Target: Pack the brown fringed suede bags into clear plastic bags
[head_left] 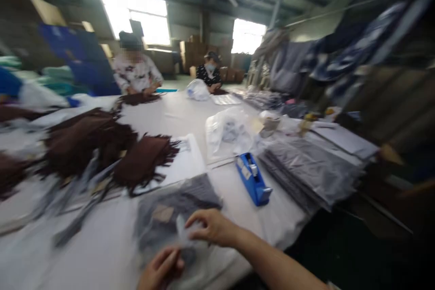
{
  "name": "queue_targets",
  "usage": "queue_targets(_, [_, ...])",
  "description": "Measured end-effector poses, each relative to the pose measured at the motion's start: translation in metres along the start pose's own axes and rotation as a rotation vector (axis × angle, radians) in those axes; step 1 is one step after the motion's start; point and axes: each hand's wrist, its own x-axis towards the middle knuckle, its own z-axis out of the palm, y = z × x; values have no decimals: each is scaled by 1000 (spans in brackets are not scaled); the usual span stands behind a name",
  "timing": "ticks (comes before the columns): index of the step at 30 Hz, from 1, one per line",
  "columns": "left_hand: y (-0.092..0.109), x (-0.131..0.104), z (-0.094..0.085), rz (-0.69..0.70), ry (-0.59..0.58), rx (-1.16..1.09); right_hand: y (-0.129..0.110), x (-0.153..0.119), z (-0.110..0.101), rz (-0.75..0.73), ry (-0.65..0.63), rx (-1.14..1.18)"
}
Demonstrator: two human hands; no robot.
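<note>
A grey folded fabric in a clear plastic bag [156, 208] lies on the table right before me. Over its lower part, my left hand [163, 267] has its fingers pinched together at the edge of something clear and pale. My right hand [210, 227] is just above and to the right, thumb and forefinger curved apart beside a small whitish translucent piece [182, 227]; whether they touch it is blurred. A blue tape dispenser [253, 179] stands to the right, beyond my right hand.
Brown fringed fabric bundles [142, 161] lie on the left. Bagged grey pieces [306, 167] are stacked on the right, near papers [343, 138]. A clear plastic bag [227, 131] sits mid-table. Two people [136, 70] work at the far side.
</note>
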Motion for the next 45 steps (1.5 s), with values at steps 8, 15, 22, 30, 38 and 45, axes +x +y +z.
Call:
queue_targets(8, [7,-16,3,-69,-358,-239,18,-26,0,-24,-144,-29])
queue_targets(15, [2,-13,8,34,40,-210,27,-37,-13,44,147,101])
queue_targets(22, [12,-19,7,199,250,-116,56,-52,12,259,227,914])
queue_targets(30, [2,-22,7,297,41,215,32,-26,32,336,536,1204])
queue_targets(38, [-10,-42,-43,854,-188,1127,31,-45,15,318,219,742])
queue_targets(45, [1,-32,-37,953,129,918,10,-52,53,-102,-341,192])
